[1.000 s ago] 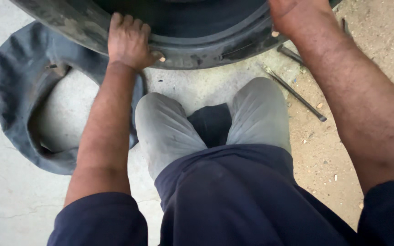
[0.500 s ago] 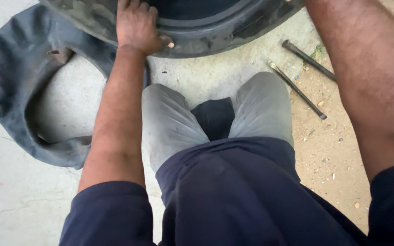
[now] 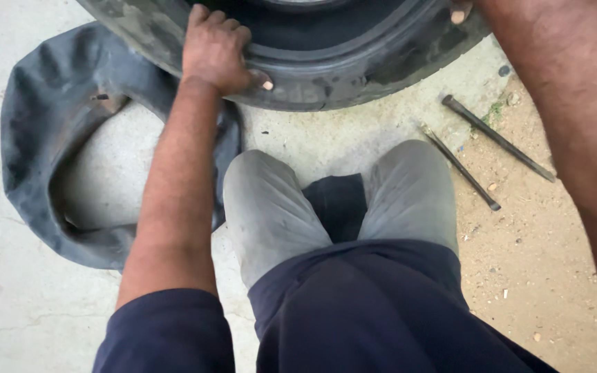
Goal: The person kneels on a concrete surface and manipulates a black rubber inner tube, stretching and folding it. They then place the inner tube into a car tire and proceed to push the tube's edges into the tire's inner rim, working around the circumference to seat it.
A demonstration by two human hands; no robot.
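A large black tyre (image 3: pixel 354 72) stands on the ground in front of my knees, its lower arc filling the top of the view. My left hand (image 3: pixel 217 50) grips the tyre's tread and sidewall at the left, fingers curled over the rubber. My right hand (image 3: pixel 460 10) is mostly cut off by the top edge; only a thumb shows, pressed on the tyre's right sidewall. A limp dark inner tube (image 3: pixel 32 131) lies on the concrete to the left, partly under the tyre and my left arm.
Two long metal tyre irons (image 3: pixel 461 168) (image 3: pixel 497 138) lie on the ground to the right, where grey concrete meets sandy dirt (image 3: pixel 540 276). My grey-trousered knees (image 3: pixel 271 207) are close below the tyre.
The view has shifted between frames, so the tyre and my left hand now sit a little lower than half a second ago. My right hand has left the view almost entirely. Both hands stay on the tyre.
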